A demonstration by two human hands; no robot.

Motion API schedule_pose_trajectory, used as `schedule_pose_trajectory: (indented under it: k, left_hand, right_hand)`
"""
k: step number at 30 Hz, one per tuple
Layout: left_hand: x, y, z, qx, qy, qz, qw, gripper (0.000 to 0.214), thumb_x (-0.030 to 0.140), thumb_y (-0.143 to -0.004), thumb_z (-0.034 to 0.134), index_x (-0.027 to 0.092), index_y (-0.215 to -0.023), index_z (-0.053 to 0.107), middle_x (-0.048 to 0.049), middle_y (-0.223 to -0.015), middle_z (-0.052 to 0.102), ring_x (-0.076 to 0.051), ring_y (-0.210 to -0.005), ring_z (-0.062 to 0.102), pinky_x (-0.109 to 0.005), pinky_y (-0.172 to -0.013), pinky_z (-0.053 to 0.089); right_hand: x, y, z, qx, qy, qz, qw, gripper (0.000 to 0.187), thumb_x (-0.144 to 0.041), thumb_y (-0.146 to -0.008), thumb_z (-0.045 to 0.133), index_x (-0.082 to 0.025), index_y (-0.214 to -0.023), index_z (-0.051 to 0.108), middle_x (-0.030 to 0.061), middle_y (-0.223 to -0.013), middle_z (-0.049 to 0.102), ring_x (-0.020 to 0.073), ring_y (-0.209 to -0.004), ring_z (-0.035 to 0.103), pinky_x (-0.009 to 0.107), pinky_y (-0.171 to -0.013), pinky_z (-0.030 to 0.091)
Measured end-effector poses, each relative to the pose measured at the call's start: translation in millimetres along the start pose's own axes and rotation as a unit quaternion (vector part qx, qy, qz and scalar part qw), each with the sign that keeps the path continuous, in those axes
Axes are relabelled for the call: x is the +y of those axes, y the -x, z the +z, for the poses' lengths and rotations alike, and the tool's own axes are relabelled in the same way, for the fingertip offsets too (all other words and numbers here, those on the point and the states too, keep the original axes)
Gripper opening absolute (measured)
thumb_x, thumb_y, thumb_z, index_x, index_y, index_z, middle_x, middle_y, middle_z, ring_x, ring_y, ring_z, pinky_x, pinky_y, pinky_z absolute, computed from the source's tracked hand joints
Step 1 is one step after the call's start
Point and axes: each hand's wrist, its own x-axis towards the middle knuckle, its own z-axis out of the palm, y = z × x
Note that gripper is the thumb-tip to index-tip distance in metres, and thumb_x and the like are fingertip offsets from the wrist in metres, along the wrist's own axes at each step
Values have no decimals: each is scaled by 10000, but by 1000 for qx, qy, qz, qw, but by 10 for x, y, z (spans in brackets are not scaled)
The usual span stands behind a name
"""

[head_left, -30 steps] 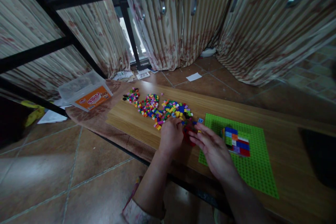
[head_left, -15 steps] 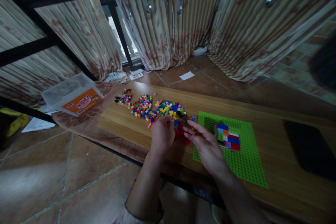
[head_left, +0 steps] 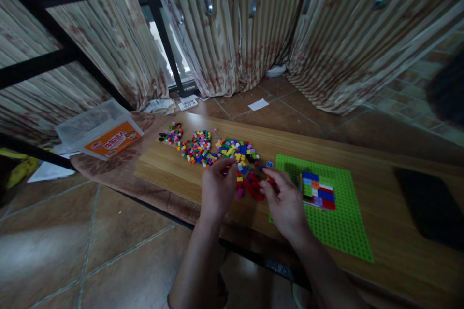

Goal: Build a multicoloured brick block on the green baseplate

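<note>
Loose toy building bricks (head_left: 197, 147) of many colours lie in a long heap on the wooden table. My left hand (head_left: 218, 188) is over the near side of the heap, its fingers curled toward the thumb; whatever it may hold is too small to make out. Red bricks (head_left: 252, 188) lie between my two hands. My right hand (head_left: 286, 203) has thumb and forefinger drawn together beside these red bricks, and anything in that pinch cannot be made out. Right of it, a block of joined coloured bricks (head_left: 319, 190) sits on a green studded baseplate (head_left: 344, 231).
A single blue brick (head_left: 269, 164) lies apart, left of the baseplate. On the right of the table (head_left: 384, 212) rests a dark flat object (head_left: 427, 205). A clear plastic box (head_left: 97, 125) with an orange label stands at the left on a brown cloth (head_left: 152, 123).
My left hand's fingers have loosened a little from a tighter fist, uncovering bricks beside it. My right hand's outstretched fingers have bent in to a pinch. The view has shifted slightly.
</note>
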Motion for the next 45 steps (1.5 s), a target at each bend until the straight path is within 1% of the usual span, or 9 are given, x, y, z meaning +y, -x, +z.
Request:
schedule_pose_trajectory:
  k: [4,10,16,20,24,28,33,39,45]
  left_hand:
    - [41,-11,-120,37,55,-4,998,178,273,-771,647,135,-839,737,-25,-696,699,-134,-629,605,-231,-598,449]
    - [57,-51,-249,91,148,-33,984,190,288,-727,699,129,-825,735,-26,-728,697,-118,-661,600,-216,-618,452]
    - [90,-36,-358,119,247,-44,961,195,328,-699,748,149,-769,720,-19,-764,694,-85,-631,586,-200,-618,463]
    - [99,-35,-390,137,332,-44,932,183,321,-713,749,148,-758,710,-14,-788,689,-61,-619,574,-175,-605,463]
    - [135,-49,-441,166,429,-81,884,158,285,-768,698,130,-745,680,-4,-742,657,-47,-580,555,-152,-564,456]
    - [172,-52,-534,160,498,-132,842,171,248,-857,597,129,-739,635,1,-693,622,-45,-541,534,-150,-536,454]
    - [170,-41,-626,153,539,-167,811,207,208,-902,516,136,-727,598,1,-679,594,-41,-518,514,-145,-514,447]
    - [139,-37,-657,143,550,-176,804,194,189,-895,503,145,-725,588,5,-675,585,-41,-505,503,-153,-510,455]
    - [144,-33,-626,135,561,-178,797,182,182,-883,515,146,-720,586,11,-660,584,-43,-507,505,-152,-511,454]
  right_hand:
    - [13,-11,-16,5,19,-6,1000,323,-371,-907,517,-189,-1146,636,131,-1199,617,269,-1053,638,486,-902,549]
    - [23,1,-43,4,-2,-5,1000,308,-378,-920,501,-208,-1137,640,130,-1195,604,246,-971,667,456,-829,581]
    - [-56,6,-82,25,-37,-6,999,282,-367,-929,491,-209,-1099,651,104,-1138,612,177,-790,694,363,-701,601]
    - [-57,-15,-110,41,39,-25,998,259,-332,-918,502,-193,-1055,672,82,-994,656,178,-758,672,349,-685,570]
    - [-39,-19,-121,43,97,-45,993,206,-301,-890,537,-196,-968,697,61,-897,675,197,-812,654,344,-724,534]
    - [-68,32,-83,11,101,-46,994,168,-286,-870,562,-212,-929,702,38,-847,672,184,-762,644,325,-698,515]
    - [-119,123,17,-36,104,-70,991,131,-256,-869,563,-233,-901,687,24,-838,662,176,-761,645,315,-710,506]
    - [-134,171,79,-49,114,-81,989,118,-261,-870,562,-240,-869,678,20,-819,667,179,-756,644,318,-714,494]
    - [-101,106,-96,-8,113,-46,992,155,-294,-873,552,-236,-875,695,22,-834,670,177,-743,633,318,-692,488]
